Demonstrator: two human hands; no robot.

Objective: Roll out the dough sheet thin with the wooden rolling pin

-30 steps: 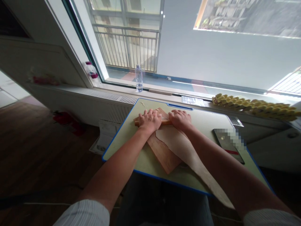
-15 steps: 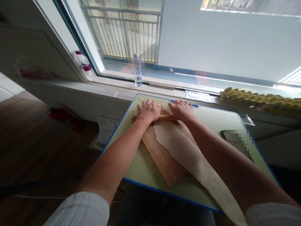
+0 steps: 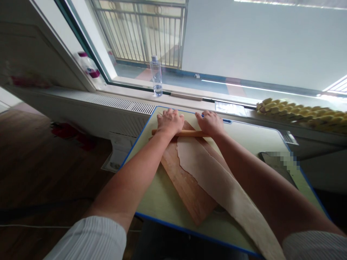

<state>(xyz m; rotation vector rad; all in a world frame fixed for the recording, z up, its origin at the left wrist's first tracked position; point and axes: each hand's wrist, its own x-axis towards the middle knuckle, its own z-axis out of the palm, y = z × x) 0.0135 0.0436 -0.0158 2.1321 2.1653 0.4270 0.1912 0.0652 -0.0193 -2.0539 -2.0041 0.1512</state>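
A slim wooden rolling pin [image 3: 191, 133] lies across the far end of a long, pale sheet of dough [image 3: 202, 162]. My left hand [image 3: 170, 122] presses on the pin's left part, with its palm over the wood and its fingers reaching past it. On the right part rests my right hand [image 3: 210, 122], also palm down with fingers stretched forward. Beneath the dough is a reddish-brown wooden board [image 3: 187, 184], set at a slant. From the board the dough runs toward me and hangs over the table's near edge, its left side ragged.
The table [image 3: 154, 202] has a blue rim. A dark phone-like slab [image 3: 276, 164], partly pixelated, lies at its right. A clear bottle [image 3: 156, 77] stands on the windowsill, with a second bottle [image 3: 89, 65] farther left and yellow egg trays [image 3: 298, 113] to the right.
Both hands have shifted slightly forward, away from me, over the rolling pin, and the fingers reach farther past it. The camera view has tilted a little.
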